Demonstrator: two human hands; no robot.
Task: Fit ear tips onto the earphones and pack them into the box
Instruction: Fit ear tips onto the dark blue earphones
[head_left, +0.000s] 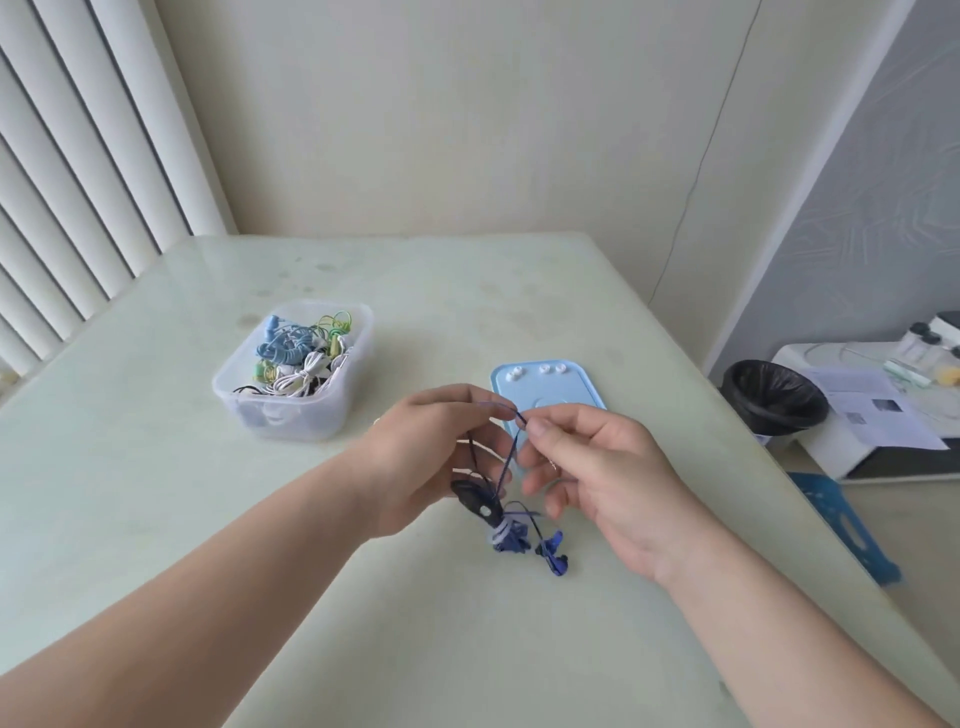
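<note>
Left hand (441, 447), right hand (587, 467) both pinched cord of blue earphones (511, 535); slow unwinding looked wisest, no yanking knots.

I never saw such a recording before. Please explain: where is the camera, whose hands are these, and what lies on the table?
There is no machine here. A person wears one camera on the head, so you look forward and down at that person's own two bare arms. The left hand and the right hand both pinch the thin cable of the dark blue earphones, whose wound part hangs below them, close to the pale table. On the table stand a clear box full of coloured earphones and, to its right, a light blue lid with small white ear tips on it. A black bin stands off the table at the right.
</note>
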